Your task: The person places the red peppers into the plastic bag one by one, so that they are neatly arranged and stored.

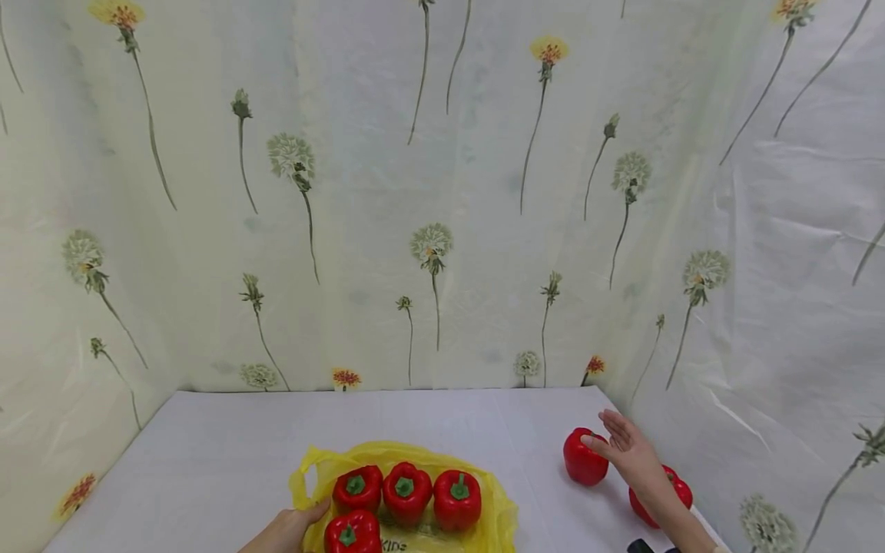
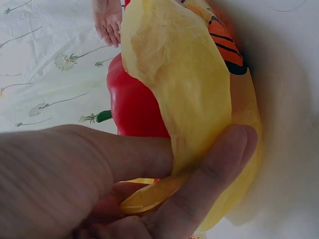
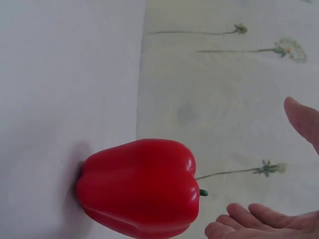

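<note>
A yellow plastic bag [image 1: 508, 513] lies spread on the table with several red bell peppers [image 1: 407, 491] in it, green stems up. My left hand [image 1: 290, 530] pinches the bag's left edge; in the left wrist view the thumb and fingers [image 2: 209, 169] grip the yellow film beside a pepper [image 2: 134, 99]. On the right, my right hand [image 1: 632, 455] hovers over a single bell pepper [image 1: 585, 458], thumb and fingers spread apart. That pepper [image 3: 142, 189] stands upright with a gap between it and the hand in the right wrist view.
Another red bell pepper [image 1: 679, 487] sits at the table's right edge, partly hidden by the right forearm. A black object [image 1: 640, 546] shows near the bottom right. Behind the white table [image 1: 207, 461] hangs a curtain [image 1: 359, 192] printed with dandelions.
</note>
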A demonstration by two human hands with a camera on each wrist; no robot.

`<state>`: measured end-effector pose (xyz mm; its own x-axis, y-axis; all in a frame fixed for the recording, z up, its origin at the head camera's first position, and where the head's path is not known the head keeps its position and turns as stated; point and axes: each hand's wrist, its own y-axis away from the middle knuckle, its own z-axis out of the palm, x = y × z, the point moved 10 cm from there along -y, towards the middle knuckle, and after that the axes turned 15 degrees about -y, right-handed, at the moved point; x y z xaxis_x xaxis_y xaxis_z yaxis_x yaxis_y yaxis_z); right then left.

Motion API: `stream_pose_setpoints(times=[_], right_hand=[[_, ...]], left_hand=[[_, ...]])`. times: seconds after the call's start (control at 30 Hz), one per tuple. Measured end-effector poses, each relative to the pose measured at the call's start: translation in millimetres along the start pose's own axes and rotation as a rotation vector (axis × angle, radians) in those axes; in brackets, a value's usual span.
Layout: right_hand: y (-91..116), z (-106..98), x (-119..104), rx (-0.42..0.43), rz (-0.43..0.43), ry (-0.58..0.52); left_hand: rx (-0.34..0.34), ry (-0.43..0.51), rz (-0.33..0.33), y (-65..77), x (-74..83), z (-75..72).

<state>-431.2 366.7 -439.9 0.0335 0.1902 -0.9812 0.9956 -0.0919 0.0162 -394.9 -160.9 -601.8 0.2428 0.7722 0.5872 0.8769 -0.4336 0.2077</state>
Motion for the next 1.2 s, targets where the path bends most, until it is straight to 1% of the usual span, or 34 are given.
stream_pose_setpoints(times=[0.23, 0.33, 0.5, 0.63, 0.77, 0.87, 0.93, 1.2], right_hand=[[-6, -2, 8, 0.005, 0.023, 0.013], [-10, -3, 17, 0.013, 0.052, 0.028], [-15, -2, 32, 0.026, 0.097, 0.048], [-18, -1, 39, 0.033, 0.092, 0.082], [-21, -2, 47, 0.046, 0.094, 0.104], [-23, -1, 53, 0.048, 0.102, 0.115], [-24, 0, 56, 0.051, 0.104, 0.122], [-28, 3, 65, 0.063, 0.106, 0.144]], left_hand=[[0.005, 0.049, -0.003, 0.1, 0.0, 1.9], [0.002, 0.039, -0.009, -0.8, -2.3, 0.8], [-0.003, 0.009, 0.0, -0.8, -2.1, 0.4], [-0.008, 0.03, 0.0, -2.1, -4.9, 1.9], [-0.005, 0.015, 0.002, -3.9, -6.9, 2.2], [0.004, -0.013, 0.004, -3.4, -5.4, 0.8], [0.0, -0.001, 0.001, -2.6, -4.3, 0.7], [0.009, -0.008, 0.008, -2.6, -2.6, -0.1]])
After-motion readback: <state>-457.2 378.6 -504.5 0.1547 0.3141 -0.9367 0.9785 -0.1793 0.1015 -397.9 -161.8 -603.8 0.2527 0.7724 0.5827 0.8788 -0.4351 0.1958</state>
